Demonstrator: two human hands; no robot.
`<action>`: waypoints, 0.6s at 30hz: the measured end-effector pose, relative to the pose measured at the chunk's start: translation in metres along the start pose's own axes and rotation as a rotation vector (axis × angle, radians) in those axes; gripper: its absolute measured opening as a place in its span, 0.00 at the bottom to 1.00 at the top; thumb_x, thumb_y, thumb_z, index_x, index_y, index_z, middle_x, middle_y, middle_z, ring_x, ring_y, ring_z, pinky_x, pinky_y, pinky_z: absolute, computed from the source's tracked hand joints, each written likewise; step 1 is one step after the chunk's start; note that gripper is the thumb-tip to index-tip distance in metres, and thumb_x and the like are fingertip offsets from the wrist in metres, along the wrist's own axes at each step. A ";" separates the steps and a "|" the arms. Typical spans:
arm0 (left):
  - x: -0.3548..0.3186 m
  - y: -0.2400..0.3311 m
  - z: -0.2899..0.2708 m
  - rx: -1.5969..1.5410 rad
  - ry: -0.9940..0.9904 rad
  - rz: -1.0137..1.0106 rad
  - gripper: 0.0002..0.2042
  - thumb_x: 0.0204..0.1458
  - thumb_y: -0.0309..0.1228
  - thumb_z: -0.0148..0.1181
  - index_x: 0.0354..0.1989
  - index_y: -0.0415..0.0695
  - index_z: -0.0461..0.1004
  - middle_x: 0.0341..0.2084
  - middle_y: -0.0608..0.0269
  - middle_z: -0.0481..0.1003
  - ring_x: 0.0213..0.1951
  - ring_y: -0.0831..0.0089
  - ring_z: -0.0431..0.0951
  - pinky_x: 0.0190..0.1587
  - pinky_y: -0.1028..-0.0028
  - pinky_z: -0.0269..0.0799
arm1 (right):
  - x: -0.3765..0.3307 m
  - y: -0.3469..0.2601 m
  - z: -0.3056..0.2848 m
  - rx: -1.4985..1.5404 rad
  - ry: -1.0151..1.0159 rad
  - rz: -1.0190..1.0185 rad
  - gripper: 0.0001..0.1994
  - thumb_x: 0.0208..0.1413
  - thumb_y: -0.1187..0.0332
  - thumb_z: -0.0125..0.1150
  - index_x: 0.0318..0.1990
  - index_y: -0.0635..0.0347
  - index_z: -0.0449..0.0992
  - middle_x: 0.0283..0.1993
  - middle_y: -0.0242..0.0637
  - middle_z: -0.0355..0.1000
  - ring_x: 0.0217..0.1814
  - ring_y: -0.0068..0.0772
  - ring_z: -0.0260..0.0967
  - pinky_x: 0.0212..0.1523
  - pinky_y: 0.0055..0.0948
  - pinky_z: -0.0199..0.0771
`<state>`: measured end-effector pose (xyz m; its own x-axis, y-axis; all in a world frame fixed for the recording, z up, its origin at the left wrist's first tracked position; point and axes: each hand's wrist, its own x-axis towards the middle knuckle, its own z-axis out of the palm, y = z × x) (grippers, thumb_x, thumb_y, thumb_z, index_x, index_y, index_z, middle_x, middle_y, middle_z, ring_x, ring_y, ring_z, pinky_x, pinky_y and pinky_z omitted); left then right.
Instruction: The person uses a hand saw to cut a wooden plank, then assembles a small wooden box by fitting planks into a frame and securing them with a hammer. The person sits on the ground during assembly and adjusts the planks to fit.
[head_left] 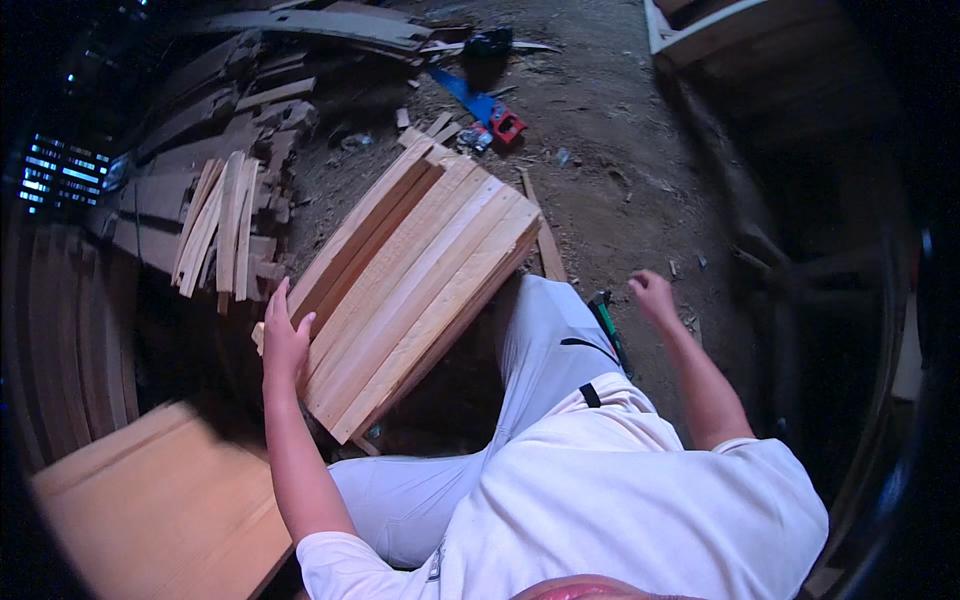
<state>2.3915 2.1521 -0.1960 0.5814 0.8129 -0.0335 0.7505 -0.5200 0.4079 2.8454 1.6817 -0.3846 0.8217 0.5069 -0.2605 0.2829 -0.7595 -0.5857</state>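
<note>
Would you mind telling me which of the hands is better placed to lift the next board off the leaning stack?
Left. The left hand already rests on the near edge of the stack of boards, while the right hand hangs open over the dirt floor, apart from the wood.

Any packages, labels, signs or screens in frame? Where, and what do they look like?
None that can be made out.
Nearest candidate: glowing blue grid at far left edge, rows of small bright cells; too blurred to tell whether it is a screen.
Left hand rests on bare wood slats, no labels.
</note>
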 end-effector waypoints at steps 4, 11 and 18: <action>0.006 -0.021 0.014 0.054 -0.008 0.054 0.30 0.56 0.24 0.64 0.68 0.40 0.63 0.62 0.45 0.68 0.64 0.48 0.68 0.67 0.59 0.64 | -0.056 0.048 0.041 -0.144 -0.135 0.158 0.14 0.56 0.64 0.65 0.44 0.65 0.83 0.44 0.54 0.80 0.48 0.51 0.80 0.50 0.42 0.78; 0.001 -0.003 0.001 -0.088 0.047 0.174 0.18 0.53 0.21 0.63 0.54 0.35 0.75 0.45 0.46 0.77 0.48 0.49 0.78 0.53 0.62 0.73 | -0.119 0.136 0.048 -0.348 -0.326 0.384 0.14 0.55 0.63 0.66 0.43 0.64 0.84 0.43 0.54 0.81 0.46 0.51 0.81 0.50 0.43 0.79; -0.014 -0.013 -0.006 -0.167 0.001 0.140 0.21 0.51 0.23 0.66 0.56 0.38 0.77 0.43 0.46 0.78 0.46 0.52 0.79 0.50 0.64 0.74 | -0.082 0.123 0.041 -0.402 -0.247 0.253 0.13 0.56 0.62 0.67 0.41 0.62 0.85 0.43 0.49 0.82 0.48 0.46 0.81 0.50 0.41 0.78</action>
<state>2.3721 2.1485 -0.1955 0.6757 0.7363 0.0350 0.5999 -0.5769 0.5543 2.7930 1.5633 -0.4672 0.7618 0.3317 -0.5565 0.2981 -0.9421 -0.1535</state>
